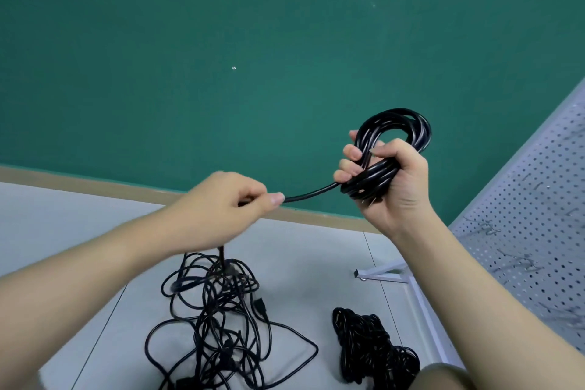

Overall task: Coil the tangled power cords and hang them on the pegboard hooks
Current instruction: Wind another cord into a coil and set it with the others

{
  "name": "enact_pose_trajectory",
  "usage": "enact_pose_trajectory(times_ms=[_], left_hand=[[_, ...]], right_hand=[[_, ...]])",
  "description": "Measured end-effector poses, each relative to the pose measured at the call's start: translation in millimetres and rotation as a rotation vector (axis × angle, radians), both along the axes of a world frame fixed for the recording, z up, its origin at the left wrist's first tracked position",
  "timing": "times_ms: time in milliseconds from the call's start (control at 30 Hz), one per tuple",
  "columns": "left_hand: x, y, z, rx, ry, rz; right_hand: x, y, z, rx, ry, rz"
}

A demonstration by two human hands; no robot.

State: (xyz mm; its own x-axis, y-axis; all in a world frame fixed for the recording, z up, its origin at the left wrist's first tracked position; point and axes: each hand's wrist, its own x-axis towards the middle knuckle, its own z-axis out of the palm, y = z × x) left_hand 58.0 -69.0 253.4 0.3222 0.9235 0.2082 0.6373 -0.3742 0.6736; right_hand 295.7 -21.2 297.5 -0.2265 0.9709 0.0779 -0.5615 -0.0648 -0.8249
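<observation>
My right hand (391,180) grips a partly wound coil of black power cord (395,127), held up in front of the green wall. A free length of the same cord (310,193) runs left from the coil to my left hand (228,203), which pinches it between thumb and fingers. Below my left hand the cord drops into a tangled pile of black cords (221,320) on the floor. A second, tighter heap of black cord (370,348) lies to its right. The white pegboard (531,231) stands at the right edge, with thin metal hooks on it.
The pegboard's white metal foot (383,274) sticks out onto the grey floor between the cord heaps and the board. A beige skirting strip (95,187) runs along the base of the green wall (221,41).
</observation>
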Motion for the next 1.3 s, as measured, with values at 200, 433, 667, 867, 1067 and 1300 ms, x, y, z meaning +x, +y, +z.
enact_pose_trajectory(times_ms=[200, 433, 667, 867, 1067, 1300], left_hand=[[-28, 13, 9, -0.148, -0.027, 0.032], [-34, 0, 26, -0.041, -0.113, -0.005], [-12, -11, 28, -0.041, -0.485, -0.114], [-5, -7, 25, -0.048, -0.609, -0.027], [-13, -4, 20, 0.189, -0.337, 0.165], [-22, 2, 20, 0.169, -0.163, 0.055]], right_hand=[[5, 6, -2, -0.017, -0.027, -0.097], [-6, 3, -6, -0.027, -0.274, -0.042], [-42, -13, -20, -0.11, -0.475, 0.283], [-65, -29, -28, -0.08, -0.612, 0.677], [-59, -27, -33, -0.222, -0.598, 0.924], [-50, -27, -31, -0.278, -0.47, 1.317]])
